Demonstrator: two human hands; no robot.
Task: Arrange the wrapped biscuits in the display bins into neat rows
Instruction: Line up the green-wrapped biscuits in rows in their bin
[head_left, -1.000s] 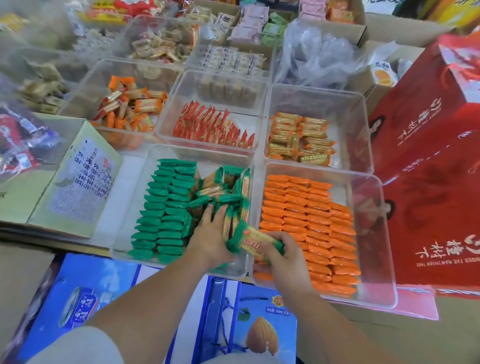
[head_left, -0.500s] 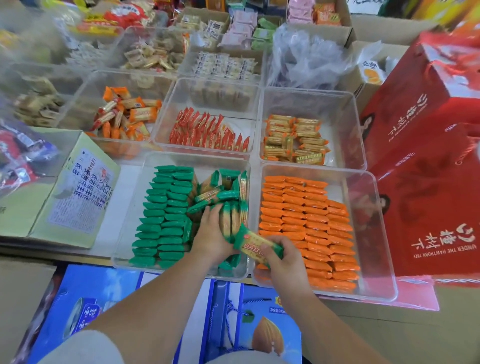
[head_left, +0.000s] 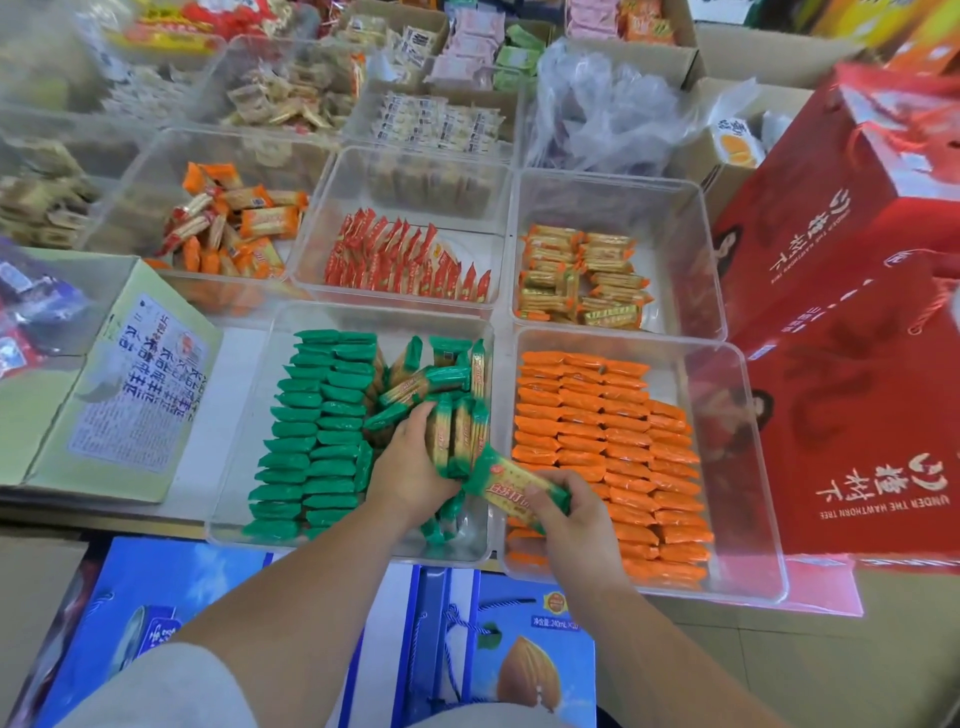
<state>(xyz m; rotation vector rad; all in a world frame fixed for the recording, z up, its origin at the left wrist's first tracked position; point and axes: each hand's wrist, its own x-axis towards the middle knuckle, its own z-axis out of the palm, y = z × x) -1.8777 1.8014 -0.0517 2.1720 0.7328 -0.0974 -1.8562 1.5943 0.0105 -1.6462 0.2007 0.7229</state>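
A clear bin (head_left: 249, 452) in front of me holds green-wrapped biscuits (head_left: 317, 431): two tidy rows on its left side, a loose jumble (head_left: 426, 379) at the upper right. My left hand (head_left: 410, 467) is inside this bin, gripping a bunch of upright green packs (head_left: 457, 431). My right hand (head_left: 576, 519) holds one green-wrapped biscuit (head_left: 511, 486) by its end, over the wall between this bin and the right one. The right bin (head_left: 727, 467) holds orange-wrapped biscuits (head_left: 608, 447) in three neat rows.
Behind stand more clear bins with red packs (head_left: 405, 260), gold packs (head_left: 582, 280) and mixed orange packs (head_left: 234, 223). Red gift boxes (head_left: 857, 312) crowd the right. A pale green carton (head_left: 119, 384) lies at left. Blue gift boxes (head_left: 519, 649) sit below the bins.
Both hands have stayed almost in place, the left on the upright green packs and the right holding the single pack. The view has shifted slightly.
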